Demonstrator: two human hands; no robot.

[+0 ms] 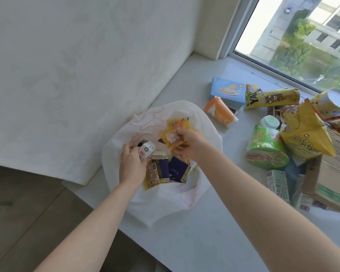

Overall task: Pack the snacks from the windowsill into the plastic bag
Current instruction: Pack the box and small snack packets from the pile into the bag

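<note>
A white plastic bag (202, 122) with a pink drawing lies open on the windowsill (204, 232). Inside it lie several small packets: dark blue ones (175, 169) and a yellow nut packet (152, 177). My left hand (132, 163) is over the bag's mouth and grips a small white packet (146, 150). My right hand (190, 142) holds a bunch of small yellow packets (174, 136) above the bag. More snacks wait at the right: a blue biscuit box (228, 91), an orange cup (221, 111), a green noodle bowl (266, 149) and a yellow chip bag (306, 134).
A long yellow packet (271, 98) and a white-lidded tub (336, 99) lie near the window glass (302, 36). A cardboard box (332, 177) and drink cartons (278, 183) crowd the right edge. The white wall (67, 75) rises left of the bag; dark floor (28, 213) lies below.
</note>
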